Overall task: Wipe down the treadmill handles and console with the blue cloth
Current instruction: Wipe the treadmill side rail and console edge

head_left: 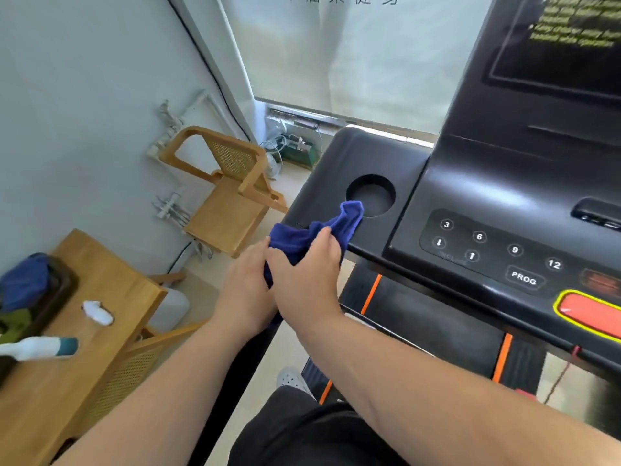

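At the left corner of the treadmill console point(369, 156) we find both hands closed on the blue cloth point(314, 232). The left hand point(247, 290) grips the cloth's lower bunched end from the left side. The right hand point(307, 277) lies over the top of it, fingers point(324, 240) curled down onto the fabric, and the two hands touch each other. The cloth's upper end lies on the console's black surface and reaches the rim of the round cup holder point(371, 195), overlapping its near-left edge. To the right of the cup holder we note a panel of numbered buttons point(480, 245), a key marked PROG point(524, 279) and a red bar point(591, 314) outlined in yellow. The dark screen point(564, 45) stands above, its yellow text too blurred to read. Below the console the black belt point(433, 327) shows orange stripes. On the left stands a wooden table point(111, 290) carrying a blurred spray bottle point(37, 348), a white crumpled item point(97, 312) and a dark tray point(57, 290) holding a second blue cloth point(25, 285). A wooden chair point(228, 193) stands by the wall beyond.
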